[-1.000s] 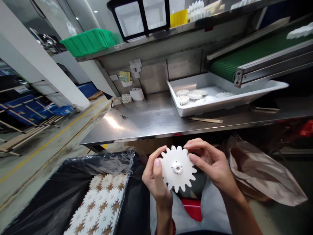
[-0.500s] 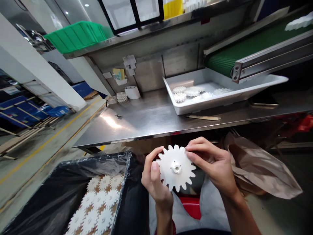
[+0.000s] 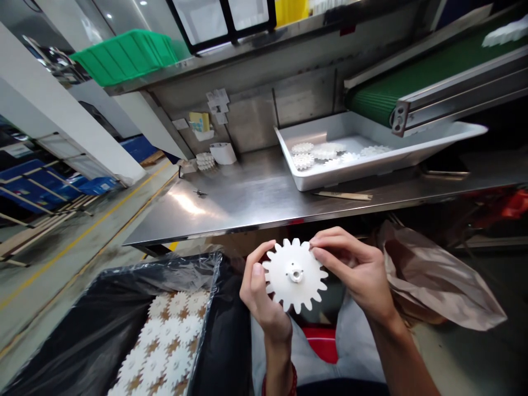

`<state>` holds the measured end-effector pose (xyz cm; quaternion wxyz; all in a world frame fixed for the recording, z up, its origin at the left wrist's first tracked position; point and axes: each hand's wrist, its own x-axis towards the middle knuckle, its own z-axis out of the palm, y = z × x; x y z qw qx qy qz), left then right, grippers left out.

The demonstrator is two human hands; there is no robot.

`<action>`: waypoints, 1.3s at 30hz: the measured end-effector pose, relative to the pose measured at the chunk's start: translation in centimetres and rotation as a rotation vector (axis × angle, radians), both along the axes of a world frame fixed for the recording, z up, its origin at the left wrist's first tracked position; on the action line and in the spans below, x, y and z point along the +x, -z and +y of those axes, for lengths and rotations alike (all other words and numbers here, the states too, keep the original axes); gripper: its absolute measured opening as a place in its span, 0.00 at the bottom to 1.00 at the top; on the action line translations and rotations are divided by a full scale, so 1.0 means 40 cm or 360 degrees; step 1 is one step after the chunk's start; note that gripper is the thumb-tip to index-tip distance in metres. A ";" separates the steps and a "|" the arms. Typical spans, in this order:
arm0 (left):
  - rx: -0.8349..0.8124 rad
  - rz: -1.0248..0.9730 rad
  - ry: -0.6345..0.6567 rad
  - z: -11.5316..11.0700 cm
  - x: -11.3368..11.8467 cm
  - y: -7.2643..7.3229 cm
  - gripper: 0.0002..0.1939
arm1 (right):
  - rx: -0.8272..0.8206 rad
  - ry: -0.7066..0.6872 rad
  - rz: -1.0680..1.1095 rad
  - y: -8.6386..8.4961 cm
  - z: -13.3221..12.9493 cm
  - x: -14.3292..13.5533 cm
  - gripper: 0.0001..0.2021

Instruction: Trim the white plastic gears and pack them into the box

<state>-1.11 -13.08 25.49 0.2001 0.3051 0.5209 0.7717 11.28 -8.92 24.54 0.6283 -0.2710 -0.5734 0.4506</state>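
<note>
White gear (image 3: 295, 274), toothed all round, is up in front of the person, below the near edge of the steel bench (image 3: 256, 198) and held in both hands. Going by size now: the bench runs wide across the view, shiny and mostly bare. Down at lower left there's the black-lined box (image 3: 103, 319), plastic liner folded over its rim, and inside it white gears (image 3: 165, 352) laid flat in neat rows on brown card. On the bench, right of centre, sits the white tray (image 3: 330, 179), a handful of loose gears (image 3: 325, 153) scattered flat on its floor. A crumpled brown bag (image 3: 437, 286) lies at right. The left hand (image 3: 259, 297) pinches the gear's left edge, thumb on its face; the right hand (image 3: 358, 269) grips the upper right teeth with its fingertips.
</note>
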 end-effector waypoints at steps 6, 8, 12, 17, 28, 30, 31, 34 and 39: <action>-0.0048 -0.0180 0.0119 -0.003 -0.016 -0.003 0.22 | -0.0098 -0.0150 0.0030 -0.001 0.002 -0.004 0.11; -0.0060 -0.0231 0.0149 -0.004 -0.019 -0.005 0.23 | -0.0113 -0.0182 0.0024 -0.001 0.001 -0.002 0.09; -0.0060 -0.0272 0.0148 -0.008 -0.016 -0.012 0.25 | -0.0170 -0.0262 0.0057 0.003 -0.001 0.006 0.08; -0.0092 -0.0203 0.0100 -0.015 -0.012 -0.008 0.23 | -0.0417 -0.0437 0.0204 0.019 0.009 0.006 0.10; -0.0874 0.1505 0.0446 -0.005 -0.023 0.014 0.45 | -0.1125 -0.0168 0.0082 0.097 0.060 -0.022 0.30; -0.0872 0.1735 0.0645 0.001 -0.037 0.008 0.44 | -0.1157 -0.0075 0.0119 0.095 0.058 -0.034 0.33; -0.0896 0.1823 0.0698 0.005 -0.049 0.003 0.42 | -0.1168 -0.0062 0.0134 0.092 0.055 -0.042 0.35; -0.1024 0.1946 0.0837 0.011 -0.115 -0.025 0.38 | -0.1175 -0.0153 0.0127 0.093 0.042 -0.069 0.36; -0.1247 0.1625 0.1209 -0.062 -0.327 -0.076 0.34 | -0.1113 -0.0547 -0.0228 0.145 0.046 -0.099 0.27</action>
